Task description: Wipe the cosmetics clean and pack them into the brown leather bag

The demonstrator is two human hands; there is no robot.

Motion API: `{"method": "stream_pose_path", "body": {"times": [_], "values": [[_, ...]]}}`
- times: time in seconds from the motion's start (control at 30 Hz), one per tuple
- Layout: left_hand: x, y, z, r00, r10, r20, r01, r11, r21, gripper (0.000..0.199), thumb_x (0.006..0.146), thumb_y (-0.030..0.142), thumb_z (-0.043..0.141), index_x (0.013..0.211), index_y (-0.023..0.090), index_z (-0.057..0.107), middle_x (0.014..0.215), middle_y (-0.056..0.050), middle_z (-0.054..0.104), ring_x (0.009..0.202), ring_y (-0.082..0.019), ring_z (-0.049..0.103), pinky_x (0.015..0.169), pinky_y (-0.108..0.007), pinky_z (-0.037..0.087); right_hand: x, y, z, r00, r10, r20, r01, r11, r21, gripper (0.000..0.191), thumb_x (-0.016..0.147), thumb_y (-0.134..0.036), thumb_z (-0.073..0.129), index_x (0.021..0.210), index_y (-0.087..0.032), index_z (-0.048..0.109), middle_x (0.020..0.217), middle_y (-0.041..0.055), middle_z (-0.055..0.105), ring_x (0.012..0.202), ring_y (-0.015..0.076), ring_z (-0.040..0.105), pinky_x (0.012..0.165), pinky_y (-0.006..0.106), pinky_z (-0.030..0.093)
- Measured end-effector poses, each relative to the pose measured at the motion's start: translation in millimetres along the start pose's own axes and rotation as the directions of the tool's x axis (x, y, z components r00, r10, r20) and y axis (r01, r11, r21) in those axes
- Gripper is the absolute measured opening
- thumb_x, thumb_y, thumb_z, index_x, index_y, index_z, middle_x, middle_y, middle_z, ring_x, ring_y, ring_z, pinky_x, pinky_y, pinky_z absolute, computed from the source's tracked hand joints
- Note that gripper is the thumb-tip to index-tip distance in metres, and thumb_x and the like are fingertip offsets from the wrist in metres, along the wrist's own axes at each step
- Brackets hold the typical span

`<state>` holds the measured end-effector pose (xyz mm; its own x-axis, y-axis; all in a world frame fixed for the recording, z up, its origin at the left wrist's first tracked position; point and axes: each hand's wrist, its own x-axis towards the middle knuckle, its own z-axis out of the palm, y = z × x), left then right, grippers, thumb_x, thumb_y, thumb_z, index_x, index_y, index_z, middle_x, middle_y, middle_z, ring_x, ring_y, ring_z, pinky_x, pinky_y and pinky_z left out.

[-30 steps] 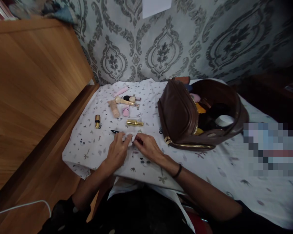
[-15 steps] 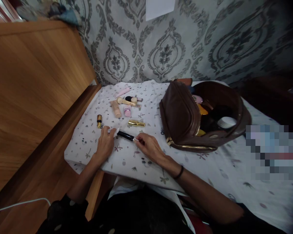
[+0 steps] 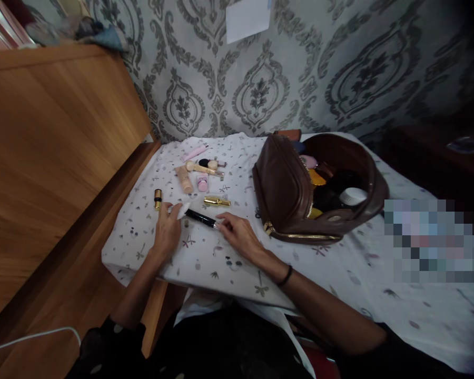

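Note:
My left hand (image 3: 168, 230) is closed on a small white wipe (image 3: 184, 208), which meets the left end of a slim black mascara tube (image 3: 200, 217). The tube lies at a slant between my hands, low over the cloth. At its silver right end are the fingertips of my right hand (image 3: 240, 235), pinched on it. Just beyond the tube lies a gold lipstick tube (image 3: 217, 201). A short gold and black tube (image 3: 158, 199) stands close to my left fingers. Farther back are a beige squeeze tube (image 3: 184, 180) and a small pink-capped bottle (image 3: 202, 182).
An open brown leather bag (image 3: 280, 184) full of items stands on the right of the patterned white cloth (image 3: 205, 263). Behind the beige tube lie a pink tube (image 3: 195, 152) and several small cosmetics. A wooden panel (image 3: 63, 116) borders the left, a papered wall (image 3: 256, 95) the back.
The whole view has shifted slightly. Both hands keep their places at the mascara tube, and my right fingers look a little straighter at its end.

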<state>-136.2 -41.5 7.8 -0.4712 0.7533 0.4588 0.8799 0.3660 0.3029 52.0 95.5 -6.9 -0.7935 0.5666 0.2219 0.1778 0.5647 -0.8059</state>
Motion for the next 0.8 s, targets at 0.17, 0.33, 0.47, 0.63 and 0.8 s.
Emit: {"method": "stream_pose_path", "body": {"times": [0.17, 0.33, 0.47, 0.63, 0.8], "values": [[-17.4, 35.9, 12.1, 0.989, 0.150, 0.020, -0.148, 0.987, -0.057, 0.051, 0.085, 0.005, 0.038, 0.130, 0.021, 0.055, 0.122, -0.011, 0.048, 0.109, -0.024, 0.053, 0.088, -0.037, 0.052, 0.3, -0.8, -0.3, 1.000, -0.009, 0.014, 0.009, 1.000, -0.010, 0.018, 0.093, -0.024, 0.051, 0.092, -0.016, 0.067, 0.060, -0.0020, 0.059, 0.058, 0.0144, 0.054, 0.061, 0.024, 0.039], [-27.3, 53.4, 27.7, 0.946, 0.296, 0.134, -0.299, 0.954, 0.007, 0.052, 0.088, 0.005, 0.037, 0.134, 0.022, 0.054, 0.115, -0.011, 0.053, 0.107, -0.025, 0.052, 0.084, -0.036, 0.052, 1.7, 2.8, -0.1, 0.999, -0.046, -0.015, 0.044, 0.996, -0.083, 0.019, 0.088, -0.016, 0.053, 0.073, -0.016, 0.063, 0.065, 0.0019, 0.062, 0.061, 0.0146, 0.054, 0.061, 0.024, 0.037], [-12.5, 36.2, 21.8, 0.961, 0.183, 0.207, -0.206, 0.974, 0.097, 0.054, 0.085, 0.003, 0.040, 0.133, 0.022, 0.055, 0.117, -0.012, 0.052, 0.109, -0.025, 0.052, 0.081, -0.035, 0.054, 1.6, 3.1, -1.5, 0.997, -0.083, 0.004, 0.083, 0.996, -0.032, 0.020, 0.094, -0.022, 0.051, 0.086, -0.016, 0.068, 0.067, 0.0019, 0.064, 0.062, 0.0147, 0.056, 0.063, 0.025, 0.038], [4.1, 13.9, 10.1, 0.967, 0.038, 0.252, -0.085, 0.980, 0.179, 0.054, 0.086, 0.002, 0.037, 0.135, 0.020, 0.054, 0.120, -0.013, 0.051, 0.113, -0.026, 0.052, 0.083, -0.036, 0.054, 1.0, 3.3, -1.3, 0.996, -0.087, -0.006, 0.086, 0.992, -0.087, 0.024, 0.095, -0.021, 0.050, 0.078, -0.017, 0.066, 0.062, 0.0010, 0.059, 0.061, 0.0151, 0.054, 0.063, 0.025, 0.038], [6.5, 12.7, 8.9, 0.963, 0.012, 0.270, -0.072, 0.974, 0.214, 0.051, 0.089, 0.003, 0.035, 0.133, 0.018, 0.055, 0.118, -0.014, 0.052, 0.113, -0.027, 0.053, 0.082, -0.037, 0.054, 1.0, 6.0, -1.3, 0.992, -0.127, -0.026, 0.123, 0.986, -0.115, 0.021, 0.095, -0.021, 0.050, 0.089, -0.015, 0.069, 0.080, 0.0065, 0.065, 0.075, 0.0176, 0.059, 0.072, 0.028, 0.044]]}}
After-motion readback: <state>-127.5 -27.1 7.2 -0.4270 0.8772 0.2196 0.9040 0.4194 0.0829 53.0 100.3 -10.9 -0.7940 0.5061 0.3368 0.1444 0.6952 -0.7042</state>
